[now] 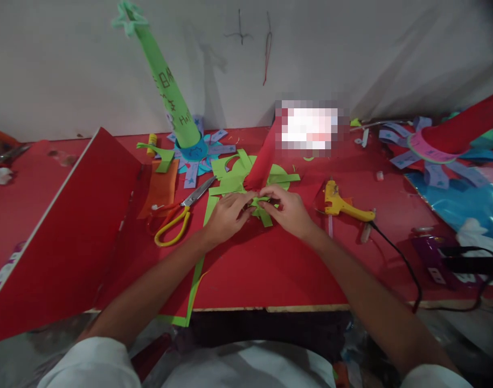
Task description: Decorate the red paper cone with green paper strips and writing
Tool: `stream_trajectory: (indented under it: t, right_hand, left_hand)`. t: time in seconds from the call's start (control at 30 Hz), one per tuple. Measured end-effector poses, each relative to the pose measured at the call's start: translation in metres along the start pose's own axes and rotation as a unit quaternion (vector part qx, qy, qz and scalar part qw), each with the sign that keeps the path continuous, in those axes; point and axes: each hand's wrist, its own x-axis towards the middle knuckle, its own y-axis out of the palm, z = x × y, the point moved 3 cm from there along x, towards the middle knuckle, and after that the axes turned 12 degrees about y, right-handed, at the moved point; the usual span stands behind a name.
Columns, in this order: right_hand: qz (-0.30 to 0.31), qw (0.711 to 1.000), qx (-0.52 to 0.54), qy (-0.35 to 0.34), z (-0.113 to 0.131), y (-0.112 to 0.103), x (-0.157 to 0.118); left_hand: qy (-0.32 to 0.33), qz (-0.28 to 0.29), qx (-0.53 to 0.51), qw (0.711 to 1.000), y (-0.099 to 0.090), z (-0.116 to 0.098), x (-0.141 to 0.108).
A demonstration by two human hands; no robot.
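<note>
A red paper cone [263, 161] stands on cut light-green pieces [279, 177] at the middle of the red table. In front of its base, my left hand [229, 214] and my right hand [287, 211] pinch a small green strip piece [262, 203] from both sides. My fingertips nearly meet, and they cover part of the piece. Scissors [185, 207] with yellow and orange handles lie slightly open left of my left hand. To the right of my right hand rests a yellow glue gun [343, 205] with a black cord.
A green tube [165, 86] topped by a star stands at the back left in a blue base. A red board [76, 226] leans up on the left. Another red cone [472, 126], blue film [456, 207] and a purple box [434, 258] are at the right.
</note>
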Motion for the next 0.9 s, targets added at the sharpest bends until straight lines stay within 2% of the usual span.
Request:
stream_trajectory:
  t: [0.23, 0.4, 0.53, 0.7, 0.9]
  right_hand:
    - [0.009, 0.998, 0.053, 0.045, -0.006, -0.007, 0.004]
    - [0.06, 0.99, 0.088, 0.087, -0.009, -0.006, 0.006]
    - [0.075, 0.991, 0.088, 0.072, -0.01, -0.003, 0.007]
    - [0.081, 0.989, 0.101, 0.069, -0.012, -0.002, 0.009]
    - [0.074, 0.992, 0.086, 0.052, -0.011, -0.004, 0.009]
  left_hand:
    - [0.019, -0.001, 0.0, 1.0, 0.001, -0.002, 0.0]
    - [0.023, -0.007, -0.001, 1.0, 0.002, 0.001, -0.004]
    - [0.019, -0.019, -0.003, 1.0, 0.001, 0.003, -0.003]
    - [0.051, -0.041, 0.016, 0.998, -0.001, 0.0, -0.002]
    - [0.008, -0.002, 0.014, 1.0, 0.001, 0.003, -0.002]
